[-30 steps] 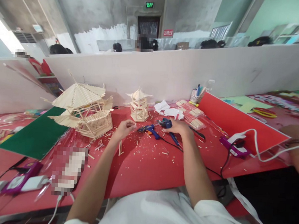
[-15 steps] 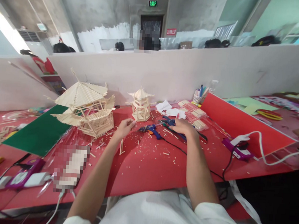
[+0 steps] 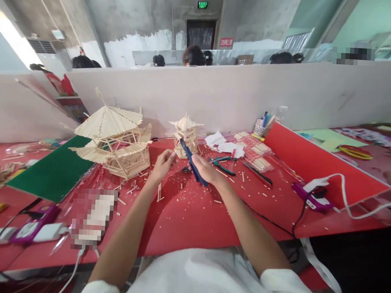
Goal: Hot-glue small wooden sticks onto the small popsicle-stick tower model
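Note:
My right hand (image 3: pixel 207 169) is closed around a long, dark blue hand tool (image 3: pixel 190 157), tilted up to the left; its exact kind is unclear. The tool passes in front of a small stick-built pavilion model (image 3: pixel 185 124). My left hand (image 3: pixel 163 163) is pinched just left of that model, and anything between its fingertips is too small to make out. Under the blue tool, a glue gun's dark tip (image 3: pixel 186 169) shows, its body mostly hidden. Pliers with teal handles (image 3: pixel 225 168) lie right of my right hand. Further left stands a larger two-roofed pavilion model (image 3: pixel 112 123).
Stick scraps litter the red table (image 3: pixel 184 225). Right are bagged sticks (image 3: pixel 258 152), a pen holder (image 3: pixel 260 126), a red board (image 3: pixel 323 163) and a purple power strip (image 3: pixel 311 198). A green board (image 3: pixel 53 173) and a blurred phone-like item (image 3: pixel 94 220) lie left.
My right hand has lifted the dark blue tool from beside the pliers and brought it left, before the small model. My left hand has barely moved.

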Motion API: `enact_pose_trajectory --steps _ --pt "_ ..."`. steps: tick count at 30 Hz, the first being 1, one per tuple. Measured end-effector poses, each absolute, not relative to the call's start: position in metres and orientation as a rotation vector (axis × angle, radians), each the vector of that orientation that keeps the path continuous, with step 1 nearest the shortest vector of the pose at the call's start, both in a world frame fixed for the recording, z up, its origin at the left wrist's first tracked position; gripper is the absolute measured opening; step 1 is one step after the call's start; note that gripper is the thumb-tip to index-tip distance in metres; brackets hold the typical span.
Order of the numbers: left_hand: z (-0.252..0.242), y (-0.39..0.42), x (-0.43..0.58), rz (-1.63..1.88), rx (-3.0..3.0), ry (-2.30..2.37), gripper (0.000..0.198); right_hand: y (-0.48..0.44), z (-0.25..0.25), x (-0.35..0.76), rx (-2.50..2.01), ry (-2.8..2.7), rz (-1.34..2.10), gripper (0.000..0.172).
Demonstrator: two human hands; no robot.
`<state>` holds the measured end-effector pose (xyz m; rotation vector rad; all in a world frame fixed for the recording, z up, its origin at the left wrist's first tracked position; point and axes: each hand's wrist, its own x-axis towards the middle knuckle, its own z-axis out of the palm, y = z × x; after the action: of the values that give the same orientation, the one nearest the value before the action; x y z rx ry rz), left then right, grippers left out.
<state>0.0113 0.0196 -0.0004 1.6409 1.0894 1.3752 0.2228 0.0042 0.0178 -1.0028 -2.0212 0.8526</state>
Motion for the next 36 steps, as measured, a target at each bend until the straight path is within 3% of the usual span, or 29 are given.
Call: enact_pose_trajectory --steps 3,9,36 --pt "0.0 0.02 0.012 1.4 1.616 1.082 0.042 0.002 0.002 0.2 -1.006 -1.925 0.909 0.041" --pt "-0.002 0.02 0.015 1.453 1.624 1.078 0.041 0.003 -0.016 0.189 -1.043 -1.942 0.885 0.047" --pt "0.0 0.019 0.013 1.512 1.783 1.205 0.03 -0.003 -0.014 0.186 -0.905 -1.985 0.735 0.037"
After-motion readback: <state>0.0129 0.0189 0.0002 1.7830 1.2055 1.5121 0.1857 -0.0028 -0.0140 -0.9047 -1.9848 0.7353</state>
